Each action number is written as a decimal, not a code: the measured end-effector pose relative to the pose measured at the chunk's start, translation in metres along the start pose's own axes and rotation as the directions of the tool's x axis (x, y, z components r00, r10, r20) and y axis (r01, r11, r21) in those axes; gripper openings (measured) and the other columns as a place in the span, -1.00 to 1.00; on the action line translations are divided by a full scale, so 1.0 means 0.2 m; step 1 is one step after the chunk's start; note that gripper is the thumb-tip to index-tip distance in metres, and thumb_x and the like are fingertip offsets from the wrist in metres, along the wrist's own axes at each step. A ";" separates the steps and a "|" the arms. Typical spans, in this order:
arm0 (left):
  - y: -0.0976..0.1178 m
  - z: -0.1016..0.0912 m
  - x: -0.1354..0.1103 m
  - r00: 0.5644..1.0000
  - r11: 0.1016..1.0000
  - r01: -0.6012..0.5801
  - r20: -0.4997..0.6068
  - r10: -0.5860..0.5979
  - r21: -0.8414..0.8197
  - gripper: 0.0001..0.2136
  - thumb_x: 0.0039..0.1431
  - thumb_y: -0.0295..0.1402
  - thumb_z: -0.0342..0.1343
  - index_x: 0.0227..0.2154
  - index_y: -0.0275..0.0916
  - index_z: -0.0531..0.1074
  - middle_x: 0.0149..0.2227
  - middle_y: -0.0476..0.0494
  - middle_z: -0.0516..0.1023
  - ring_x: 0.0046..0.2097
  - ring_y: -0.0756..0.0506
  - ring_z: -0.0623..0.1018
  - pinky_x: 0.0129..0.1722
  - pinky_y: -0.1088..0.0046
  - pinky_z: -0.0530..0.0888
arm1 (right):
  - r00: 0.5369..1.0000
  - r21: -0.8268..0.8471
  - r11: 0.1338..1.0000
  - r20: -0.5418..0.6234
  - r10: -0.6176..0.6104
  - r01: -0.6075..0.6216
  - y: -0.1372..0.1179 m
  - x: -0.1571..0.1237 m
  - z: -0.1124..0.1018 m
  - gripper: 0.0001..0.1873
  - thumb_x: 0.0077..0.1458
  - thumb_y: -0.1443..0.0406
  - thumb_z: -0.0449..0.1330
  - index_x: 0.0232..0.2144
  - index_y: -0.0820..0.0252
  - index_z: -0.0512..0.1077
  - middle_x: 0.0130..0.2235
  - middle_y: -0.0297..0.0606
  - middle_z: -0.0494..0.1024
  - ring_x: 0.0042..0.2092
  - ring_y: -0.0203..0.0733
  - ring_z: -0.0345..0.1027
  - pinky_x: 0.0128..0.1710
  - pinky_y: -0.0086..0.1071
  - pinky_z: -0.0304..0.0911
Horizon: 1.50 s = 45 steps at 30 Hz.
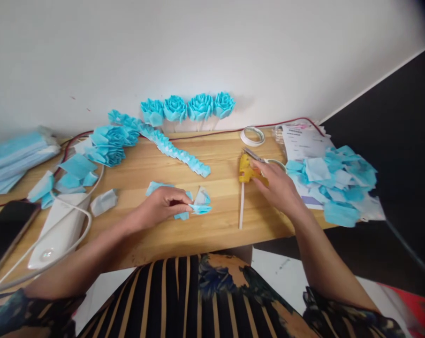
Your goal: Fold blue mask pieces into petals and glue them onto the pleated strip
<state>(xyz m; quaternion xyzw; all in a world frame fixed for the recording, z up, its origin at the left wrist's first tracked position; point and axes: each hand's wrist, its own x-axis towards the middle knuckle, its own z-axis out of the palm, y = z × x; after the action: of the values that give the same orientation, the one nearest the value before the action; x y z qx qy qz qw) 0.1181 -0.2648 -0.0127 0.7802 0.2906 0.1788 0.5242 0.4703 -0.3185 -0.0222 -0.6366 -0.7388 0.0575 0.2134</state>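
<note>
Between the thumb and fingers of my left hand [166, 203] is a folded blue petal [201, 209], pinched low over the wooden table. Loose blue pieces [158, 188] lie under and behind that hand. My right hand [277, 185] is closed round the handle of a yellow glue gun [245, 169], which lies on the table. A white glue stick [241, 206] sticks out of its back toward me. Just beyond my right fingers lies a pair of scissors [254, 155], its handles partly covered by the hand.
Several finished blue flowers [200, 106] stand along the wall. A row of folded petals [177, 152] runs diagonally behind my left hand. At right is a heap of blue pieces [339, 176]; a tape roll [252, 136] lies behind. A white power bank [59, 230] and phone [8, 234] are at left.
</note>
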 end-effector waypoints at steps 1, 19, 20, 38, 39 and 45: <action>-0.01 0.00 0.00 1.000 1.000 -0.020 0.002 0.020 0.022 -0.77 0.29 -0.24 0.21 -0.40 -0.27 0.60 -0.48 -0.06 0.55 -0.45 0.01 0.47 -0.43 0.54 0.33 | 0.999 -0.076 0.997 0.031 -0.021 0.023 0.05 -0.01 0.02 -0.44 0.20 0.38 0.10 0.25 0.23 0.36 0.18 0.07 0.53 0.23 0.23 0.39 0.23 0.16 0.31; 0.03 -0.03 0.06 0.985 0.986 -0.151 -0.075 0.157 0.076 -0.80 0.35 -0.26 0.17 -0.33 -0.22 0.61 -0.30 -0.20 0.68 -0.28 -0.10 0.63 -0.27 0.43 0.48 | 0.923 0.806 0.512 0.106 0.369 -0.297 -0.03 -0.01 -0.04 -0.54 0.13 0.11 0.17 0.05 0.08 0.53 -0.03 -0.11 0.68 -0.27 -0.06 0.56 -0.52 -0.29 0.37; 0.02 -0.03 0.05 0.985 0.988 -0.140 -0.092 0.145 0.060 -0.80 0.34 -0.25 0.17 -0.33 -0.23 0.62 -0.31 -0.20 0.68 -0.29 -0.09 0.63 -0.28 0.44 0.48 | 0.915 0.814 0.475 0.158 0.372 -0.334 -0.06 -0.02 -0.02 -0.58 0.12 0.08 0.20 -0.02 0.10 0.56 -0.08 -0.11 0.69 -0.38 -0.14 0.51 -0.58 -0.33 0.30; -0.04 -0.02 0.00 0.966 0.980 -0.195 -0.167 0.199 0.044 -0.82 0.35 -0.30 0.19 -0.30 -0.26 0.62 -0.43 -0.10 0.64 -0.43 0.01 0.55 -0.40 0.55 0.41 | 0.911 0.684 0.603 0.310 0.271 -0.411 -0.20 -0.03 0.16 -0.60 0.26 0.03 0.17 -0.37 0.21 0.61 -0.08 -0.07 0.60 -0.35 -0.27 0.43 -0.62 -0.50 0.30; -0.04 -0.02 0.00 0.964 0.978 -0.203 -0.168 0.207 0.043 -0.83 0.35 -0.31 0.19 -0.30 -0.27 0.62 -0.44 -0.09 0.64 -0.43 0.01 0.55 -0.41 0.55 0.41 | 0.912 0.685 0.602 0.315 0.264 -0.411 -0.20 -0.03 0.17 -0.59 0.26 0.03 0.16 -0.37 0.22 0.60 -0.12 -0.08 0.60 -0.37 -0.29 0.41 -0.62 -0.50 0.30; -0.07 -0.01 0.00 0.957 0.974 -0.224 -0.186 0.225 0.024 -0.89 0.33 -0.39 0.21 -0.29 -0.25 0.61 -0.44 -0.05 0.63 -0.43 0.03 0.54 -0.42 0.58 0.39 | 0.910 0.668 0.619 0.326 0.257 -0.414 -0.19 -0.02 0.18 -0.56 0.27 0.03 0.14 -0.42 0.22 0.58 -0.31 -0.17 0.52 -0.43 -0.30 0.34 -0.60 -0.49 0.27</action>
<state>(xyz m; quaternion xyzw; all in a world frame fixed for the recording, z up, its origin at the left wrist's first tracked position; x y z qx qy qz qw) 0.1131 -0.2586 -0.0242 0.7885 0.2484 0.3093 0.4699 0.4209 -0.3219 -0.0426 -0.6179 -0.5399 0.4462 0.3572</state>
